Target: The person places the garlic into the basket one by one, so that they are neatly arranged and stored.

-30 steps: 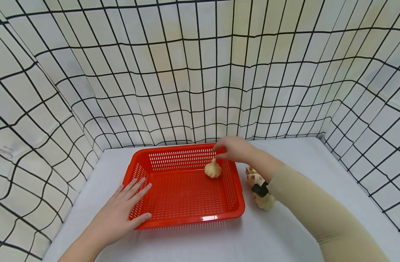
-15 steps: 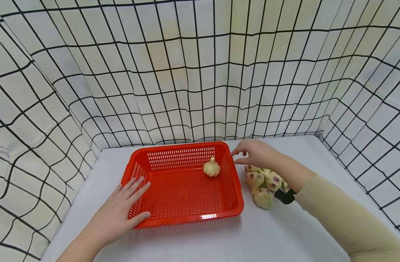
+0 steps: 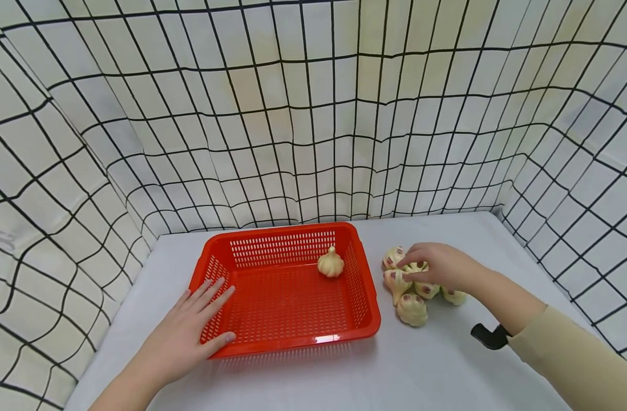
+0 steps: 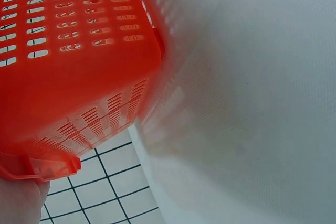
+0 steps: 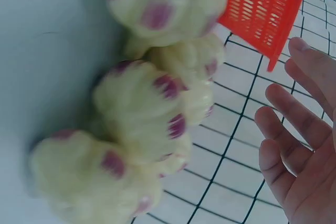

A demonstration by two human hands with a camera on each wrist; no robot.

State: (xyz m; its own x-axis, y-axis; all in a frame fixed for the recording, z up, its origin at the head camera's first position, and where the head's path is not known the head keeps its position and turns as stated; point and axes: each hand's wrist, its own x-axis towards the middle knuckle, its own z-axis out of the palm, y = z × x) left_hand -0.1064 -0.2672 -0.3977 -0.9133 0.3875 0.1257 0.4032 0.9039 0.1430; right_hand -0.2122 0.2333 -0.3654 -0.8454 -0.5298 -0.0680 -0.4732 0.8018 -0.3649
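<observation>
A white desk [image 3: 313, 382] spans the lower frame in the head view; a red basket [image 3: 292, 345] sits at lower centre, garlic bulbs [image 3: 412, 310] clustered right of it.

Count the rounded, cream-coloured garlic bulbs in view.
6 visible: one cream garlic bulb in the rectangular red plastic basket; five clustered to its right: rear bulb, left bulb, front bulb, middle bulb, right bulb. The right hand may hide more.

No text, label, brand, number or sign can be read in the 3 views.
</observation>
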